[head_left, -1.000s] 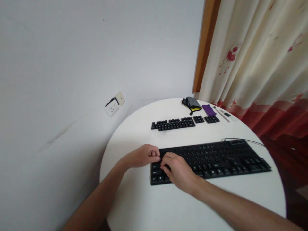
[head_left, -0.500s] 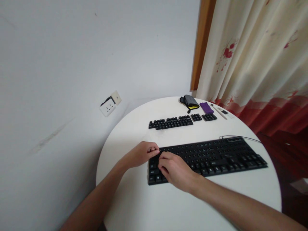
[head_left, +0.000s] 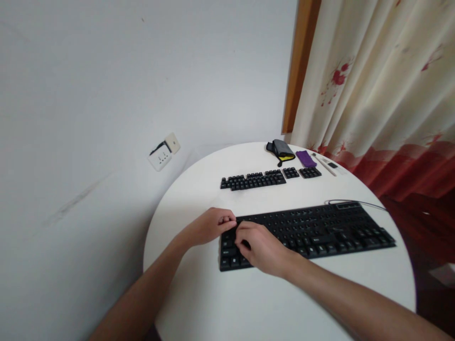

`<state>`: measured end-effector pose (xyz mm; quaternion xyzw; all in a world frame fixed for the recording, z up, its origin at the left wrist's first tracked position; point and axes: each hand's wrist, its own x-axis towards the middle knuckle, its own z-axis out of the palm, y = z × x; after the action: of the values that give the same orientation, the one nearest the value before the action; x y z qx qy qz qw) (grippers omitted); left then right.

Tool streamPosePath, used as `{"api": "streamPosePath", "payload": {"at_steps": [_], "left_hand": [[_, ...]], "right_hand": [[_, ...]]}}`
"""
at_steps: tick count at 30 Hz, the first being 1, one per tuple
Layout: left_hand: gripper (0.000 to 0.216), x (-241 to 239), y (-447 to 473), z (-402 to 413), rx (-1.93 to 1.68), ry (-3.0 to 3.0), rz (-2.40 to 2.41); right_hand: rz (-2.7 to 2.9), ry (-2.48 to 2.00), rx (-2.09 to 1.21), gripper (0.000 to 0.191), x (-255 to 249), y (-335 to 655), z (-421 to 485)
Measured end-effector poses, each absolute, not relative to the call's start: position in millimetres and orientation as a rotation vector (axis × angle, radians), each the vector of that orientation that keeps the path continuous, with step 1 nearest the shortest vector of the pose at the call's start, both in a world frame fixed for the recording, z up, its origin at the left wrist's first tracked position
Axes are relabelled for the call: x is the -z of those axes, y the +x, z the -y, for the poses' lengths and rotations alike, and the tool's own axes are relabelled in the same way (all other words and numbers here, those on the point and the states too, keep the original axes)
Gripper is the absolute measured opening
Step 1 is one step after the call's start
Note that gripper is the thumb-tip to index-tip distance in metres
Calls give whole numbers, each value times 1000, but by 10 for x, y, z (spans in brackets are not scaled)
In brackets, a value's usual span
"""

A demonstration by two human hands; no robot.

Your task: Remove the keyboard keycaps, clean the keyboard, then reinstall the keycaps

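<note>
A black keyboard (head_left: 313,232) lies across the round white table (head_left: 277,303). My left hand (head_left: 209,226) rests at the keyboard's left end with its fingers curled in, touching the edge. My right hand (head_left: 261,248) lies over the keyboard's left keys, fingers bent and pinched down onto a key; what it grips is hidden. Farther back lie rows of loose black keycaps (head_left: 253,180) and two smaller keycap groups (head_left: 303,172).
At the table's far edge sit a grey and yellow pouch (head_left: 281,150), a purple cloth (head_left: 305,158) and a white tool (head_left: 324,165). The keyboard's cable (head_left: 369,204) trails right. A wall socket (head_left: 161,157) is at left, a curtain (head_left: 373,94) at right.
Both hands stay at the keyboard's left end; my right hand's fingers have shifted slightly on the keys. The view moved a little.
</note>
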<state>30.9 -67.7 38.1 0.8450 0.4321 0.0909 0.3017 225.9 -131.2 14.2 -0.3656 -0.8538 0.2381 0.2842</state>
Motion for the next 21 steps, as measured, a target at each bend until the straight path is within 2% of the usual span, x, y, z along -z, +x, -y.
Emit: {"api": "streamPosePath", "payload": {"at_steps": [3, 9, 21], "left_hand": [[24, -386, 304, 677, -243, 2235, -1144], [22, -404, 302, 688, -254, 2227, -1145], [24, -408, 311, 696, -244, 2218, -1151]], "right_hand": [[2151, -983, -780, 20, -113, 2293, 1262], [2112, -973, -848, 19, -71, 2333, 1217], [2430, -896, -485, 19, -161, 2298, 1300]]}}
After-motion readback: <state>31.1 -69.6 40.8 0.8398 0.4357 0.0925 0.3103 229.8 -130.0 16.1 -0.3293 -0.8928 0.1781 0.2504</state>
